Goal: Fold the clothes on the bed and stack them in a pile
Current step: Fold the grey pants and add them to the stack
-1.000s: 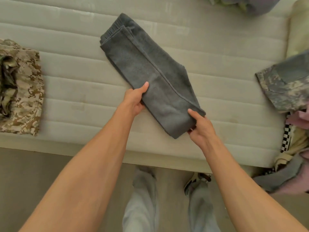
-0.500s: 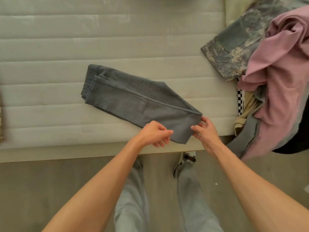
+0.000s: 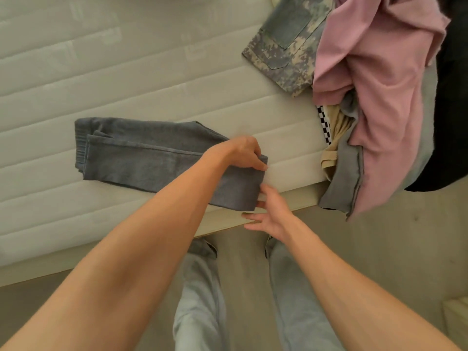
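The grey sweatpants (image 3: pixel 141 158) lie folded lengthwise on the pale quilted mattress (image 3: pixel 126 79), close to its near edge. Their long axis runs nearly across the view, tipping slightly toward the person at the right: the ribbed band end points left, and the other end points right and a little toward the edge of the bed. One fabric layer lies over another, its seam line running along the length.

The left hand (image 3: pixel 244 154) reaches across the body and grasps the right end of the sweatpants, fingers curled over the far corner with the thumb against the fabric. Just below it, the right hand (image 3: pixel 272 211) sits at the near corner of the same end, its fingers spread and fairly straight; the fingertips (image 3: pixel 260 204) meet the cloth edge, holding nothing.

Further right, a heap of unfolded clothes spills over the mattress corner: a camouflage garment (image 3: pixel 283 46) lying flat, a pink garment (image 3: pixel 379 79) draped over the top, a black-and-white checkered piece (image 3: pixel 324 122) beneath, and a grey garment (image 3: pixel 342 183) hanging off the edge.
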